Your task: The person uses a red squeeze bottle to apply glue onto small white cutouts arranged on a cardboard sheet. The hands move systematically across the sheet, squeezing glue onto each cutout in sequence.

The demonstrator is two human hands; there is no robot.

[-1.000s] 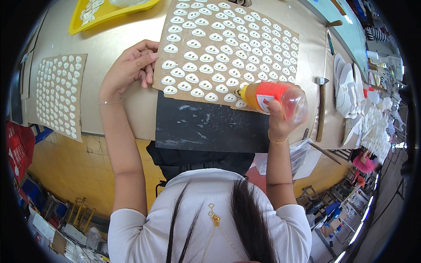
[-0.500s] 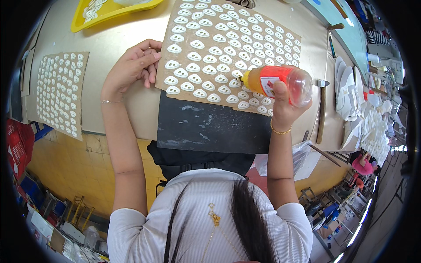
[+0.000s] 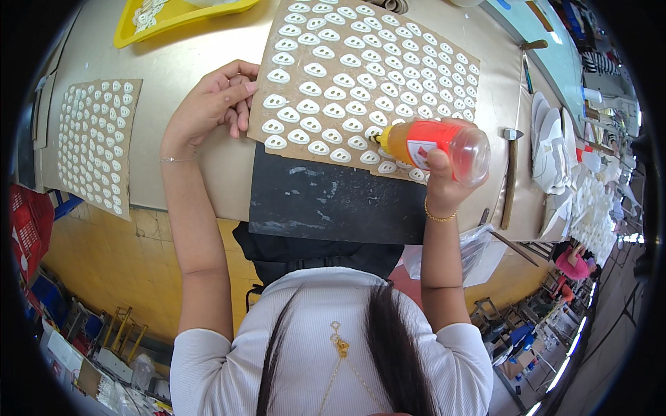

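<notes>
right hand (image 3: 444,182) grips orange bottle (image 3: 433,142); left hand (image 3: 211,104) flat, steadying cardboard sheet (image 3: 388,52).

Clear squeeze bottle (image 3: 433,144) of orange liquid, white-and-red label — held sideways over the card sheet (image 3: 368,83)

Light: bright, even, I see daylight glare far right.
Shadows: soft, short beneath the hands.
Distortion: strong fisheye; table edges bow, black vignette corners.
Focus: centre sharp, rim soft.

Single head-worn fisheye, looking steeply down, close over worktable (image 3: 173,173), rim bent.
</notes>
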